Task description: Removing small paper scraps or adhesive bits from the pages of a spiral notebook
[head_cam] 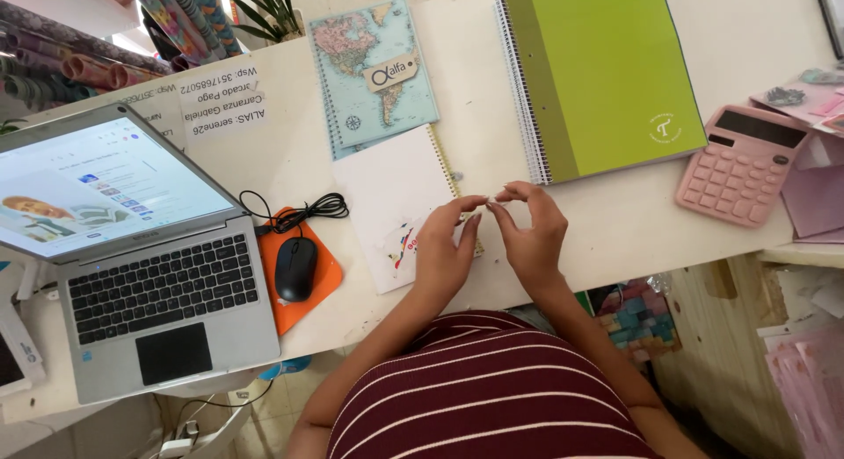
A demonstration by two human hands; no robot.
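My left hand (pixel 447 248) and my right hand (pixel 530 230) meet fingertip to fingertip over the right edge of a small white spiral notebook (pixel 387 200) lying on the white table (pixel 633 213). The fingers of both hands pinch something tiny between them; what it is cannot be made out. The notebook's cover shows a small colourful print near my left hand. A map-covered notebook (pixel 374 68) lies just beyond it, and a large green spiral notebook (pixel 607 72) lies to the right of that.
An open grey laptop (pixel 132 257) stands at the left. A black mouse (pixel 296 267) rests on an orange pad (pixel 323 279) with its cable coiled. A pink calculator (pixel 738 164) and pink papers (pixel 818 195) sit at the right. Fabric rolls (pixel 53 63) lie at the back left.
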